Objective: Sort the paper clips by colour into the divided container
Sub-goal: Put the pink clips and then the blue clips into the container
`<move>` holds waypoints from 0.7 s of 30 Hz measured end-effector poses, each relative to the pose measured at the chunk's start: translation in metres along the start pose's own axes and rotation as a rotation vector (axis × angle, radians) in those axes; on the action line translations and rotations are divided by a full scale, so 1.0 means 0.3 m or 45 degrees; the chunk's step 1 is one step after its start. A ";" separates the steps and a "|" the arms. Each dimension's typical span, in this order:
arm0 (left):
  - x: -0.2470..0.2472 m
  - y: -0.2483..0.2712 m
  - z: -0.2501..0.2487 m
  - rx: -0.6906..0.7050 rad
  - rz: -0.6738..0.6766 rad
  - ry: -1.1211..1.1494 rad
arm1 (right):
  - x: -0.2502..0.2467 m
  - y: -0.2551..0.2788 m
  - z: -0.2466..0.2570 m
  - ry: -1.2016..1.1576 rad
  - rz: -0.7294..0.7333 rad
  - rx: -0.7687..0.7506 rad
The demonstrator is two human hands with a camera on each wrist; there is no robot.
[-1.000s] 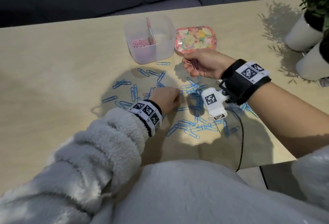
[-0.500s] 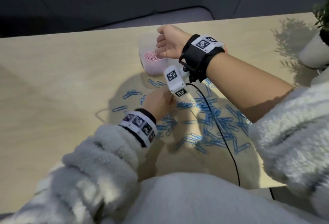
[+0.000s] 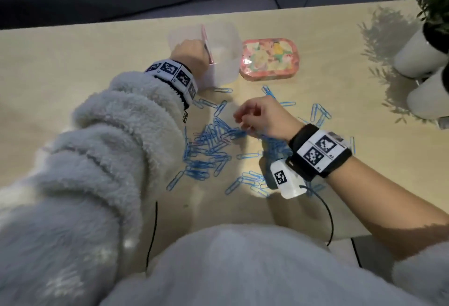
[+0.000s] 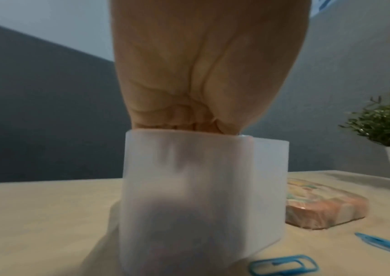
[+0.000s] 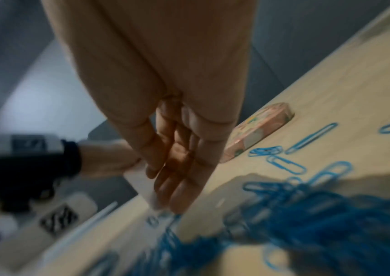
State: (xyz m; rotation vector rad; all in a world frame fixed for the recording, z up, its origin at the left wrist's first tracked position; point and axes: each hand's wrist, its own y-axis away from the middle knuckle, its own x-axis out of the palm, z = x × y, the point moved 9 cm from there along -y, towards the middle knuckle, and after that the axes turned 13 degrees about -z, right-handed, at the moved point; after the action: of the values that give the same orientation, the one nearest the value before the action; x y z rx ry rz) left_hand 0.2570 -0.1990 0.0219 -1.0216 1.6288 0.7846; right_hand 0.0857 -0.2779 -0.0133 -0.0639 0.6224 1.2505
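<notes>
Blue paper clips [image 3: 211, 150] still litter the worktop [image 3: 73, 82]; my left hand [image 3: 189, 54] has swapped in, fingers dipped into the divided container [image 3: 226, 45], contents hidden, while my right hand [image 3: 262, 117] returns empty, fingers loose, so pink sorting nears done

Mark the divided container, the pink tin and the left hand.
divided container [image 3: 226, 62]: head view, bare right-hand wall.
pink tin [image 3: 269, 59]: head view, middle of its patterned lid.
left hand [image 3: 190, 54]: head view, back of the hand, over the container.
</notes>
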 end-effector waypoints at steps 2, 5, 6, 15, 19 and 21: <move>-0.033 0.026 0.007 -0.021 -0.102 0.172 | 0.060 0.026 -0.024 0.339 0.038 -0.137; -0.128 0.121 0.020 0.131 -0.444 0.221 | 0.122 0.050 -0.047 0.599 0.014 -0.216; -0.140 0.166 0.031 0.191 -0.508 0.209 | 0.129 0.052 -0.050 0.664 -0.021 -0.202; 0.134 0.478 0.185 0.171 0.123 0.351 | 0.158 0.059 -0.068 0.684 -0.041 -0.148; 0.151 0.509 0.179 0.215 0.084 0.325 | 0.111 0.078 -0.100 0.599 -0.051 -0.152; 0.158 0.515 0.180 0.203 0.074 0.300 | 0.077 0.067 -0.099 0.449 -0.084 -0.111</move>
State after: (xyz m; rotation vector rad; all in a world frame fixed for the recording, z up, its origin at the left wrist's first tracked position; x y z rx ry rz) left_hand 0.1338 -0.0973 -0.0370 -0.9849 1.8968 0.5777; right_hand 0.0597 -0.2624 -0.0431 -0.3812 0.8616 1.2113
